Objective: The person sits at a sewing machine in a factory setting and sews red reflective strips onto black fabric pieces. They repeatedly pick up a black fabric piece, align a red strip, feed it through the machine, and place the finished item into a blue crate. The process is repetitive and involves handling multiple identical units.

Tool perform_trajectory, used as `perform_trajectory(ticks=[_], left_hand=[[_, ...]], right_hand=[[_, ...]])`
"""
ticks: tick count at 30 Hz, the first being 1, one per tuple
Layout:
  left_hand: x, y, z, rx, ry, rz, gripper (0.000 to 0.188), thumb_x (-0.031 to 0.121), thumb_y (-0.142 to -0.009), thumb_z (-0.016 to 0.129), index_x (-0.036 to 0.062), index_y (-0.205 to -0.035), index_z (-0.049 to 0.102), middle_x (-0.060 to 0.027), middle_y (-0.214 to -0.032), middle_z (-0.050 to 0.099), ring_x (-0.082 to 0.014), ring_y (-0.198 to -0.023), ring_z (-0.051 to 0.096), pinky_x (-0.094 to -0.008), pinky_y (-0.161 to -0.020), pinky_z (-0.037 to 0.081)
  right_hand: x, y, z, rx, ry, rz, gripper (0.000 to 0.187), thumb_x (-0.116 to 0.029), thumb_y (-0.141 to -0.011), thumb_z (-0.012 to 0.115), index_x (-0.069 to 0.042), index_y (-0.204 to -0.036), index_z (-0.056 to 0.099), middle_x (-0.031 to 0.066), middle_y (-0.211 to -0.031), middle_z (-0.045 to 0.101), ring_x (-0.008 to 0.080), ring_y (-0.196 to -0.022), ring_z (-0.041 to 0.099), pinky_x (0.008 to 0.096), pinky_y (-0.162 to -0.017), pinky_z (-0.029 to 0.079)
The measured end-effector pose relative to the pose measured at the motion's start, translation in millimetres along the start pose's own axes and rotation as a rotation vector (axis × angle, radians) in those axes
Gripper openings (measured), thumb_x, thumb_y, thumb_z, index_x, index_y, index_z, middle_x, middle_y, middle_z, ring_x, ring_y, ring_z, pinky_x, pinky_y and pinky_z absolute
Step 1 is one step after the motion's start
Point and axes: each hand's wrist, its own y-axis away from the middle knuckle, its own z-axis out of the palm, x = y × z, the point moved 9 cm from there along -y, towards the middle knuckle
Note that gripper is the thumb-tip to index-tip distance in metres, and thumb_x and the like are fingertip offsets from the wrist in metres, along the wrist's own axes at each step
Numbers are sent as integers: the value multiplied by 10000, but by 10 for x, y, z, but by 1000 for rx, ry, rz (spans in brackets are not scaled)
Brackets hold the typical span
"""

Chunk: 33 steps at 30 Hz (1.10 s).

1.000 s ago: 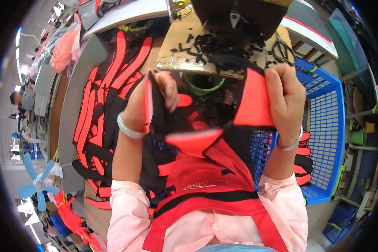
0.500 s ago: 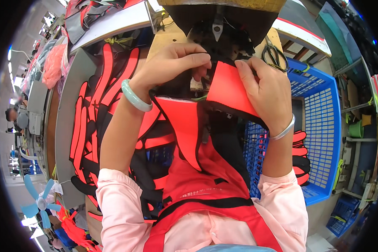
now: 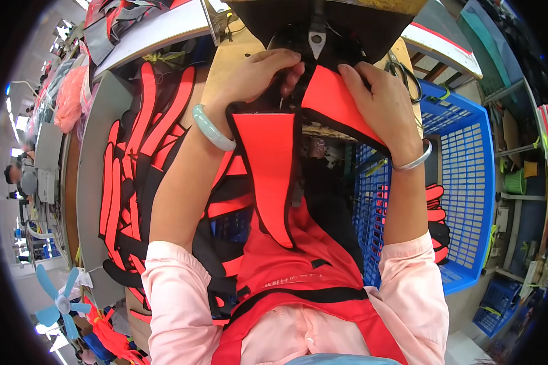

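My right hand (image 3: 386, 106) pinches a bright orange-red fabric panel with black edging (image 3: 332, 97), thumb on top and fingers curled at its right side. The panel's far end meets the dark machine head (image 3: 329, 27), under its pointed metal part (image 3: 316, 44). My left hand (image 3: 262, 79) is closed at the machine's left side, thumb against curled fingers; what it grips is hidden. Below it hangs a second tapering orange-red piece with black edging (image 3: 265, 164), its tip over my red apron (image 3: 304, 267). Whether the two pieces are joined I cannot tell.
Many orange-and-black strips (image 3: 143, 164) fill a grey-walled bin on the left. Black-handled scissors (image 3: 405, 76) lie right of the machine, partly behind my hand. A blue plastic basket (image 3: 469, 182) with more strips stands at the right. A blue fan (image 3: 61, 301) is lower left.
Both hands have moved slightly farther toward the machine. The held panel has gone in closer to the metal part, and the hanging piece has risen and straightened.
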Motion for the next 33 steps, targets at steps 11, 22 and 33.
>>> perform_trajectory(ticks=[11,22,33], left_hand=[[-4,-53,-48,4,27,62,262,249,-969,512,-1,-967,593,-41,-777,561,-153,-693,518,-270,-654,425],[55,-67,-159,9,60,143,290,274,-991,482,9,-922,576,-45,-761,546,-140,-673,520,-263,-645,415],[513,1263,-146,335,-785,711,504,239,-824,717,8,-1249,576,-142,-1213,588,-255,-1118,570,-332,-959,433]], right_hand=[[5,25,6,103,-36,0,375,-375,-908,585,-28,-780,642,170,-595,586,384,-610,594,437,-570,462],[9,100,-88,178,-32,-6,347,-352,-917,583,-33,-795,642,159,-598,594,376,-599,594,430,-551,458],[-62,536,-290,161,-251,-2,328,-287,-927,585,5,-784,629,137,-579,563,284,-486,511,363,-512,396]])
